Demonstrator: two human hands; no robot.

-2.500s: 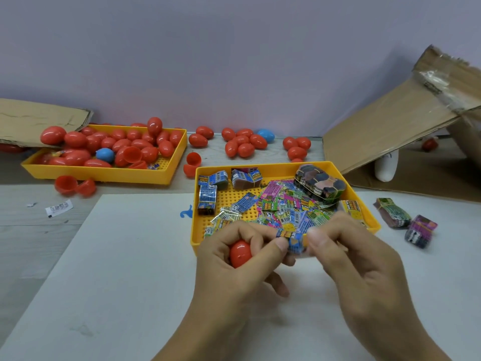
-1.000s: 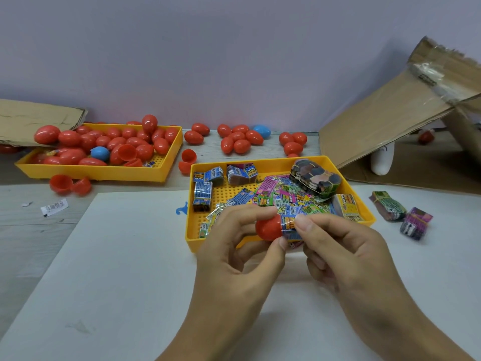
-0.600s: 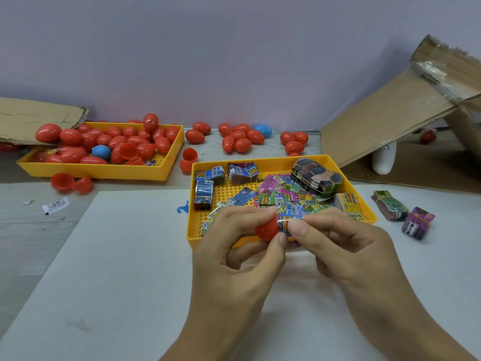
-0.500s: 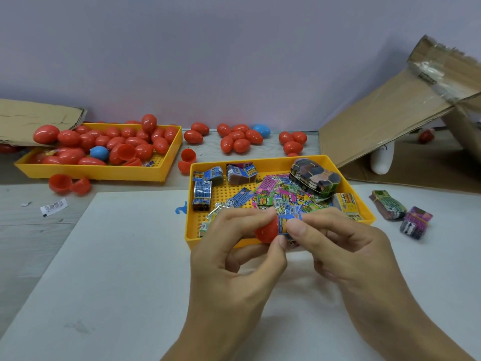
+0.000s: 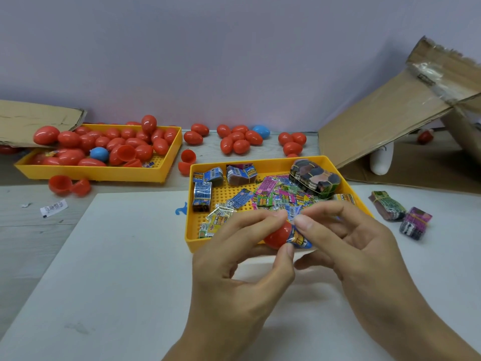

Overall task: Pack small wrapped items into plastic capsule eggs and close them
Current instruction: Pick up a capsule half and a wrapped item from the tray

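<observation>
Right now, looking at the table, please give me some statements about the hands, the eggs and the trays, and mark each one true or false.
1. The left hand holds a red egg half. True.
2. The right hand rests flat on the table, away from the egg. False: its fingers press a small wrapped packet at the egg half.
3. The far tray holds only blue eggs. False: nearly all are red, with one blue egg.
4. The near tray holds colourful packets. True.
5. Two bundles lie on the table right of the near tray. True.
</observation>
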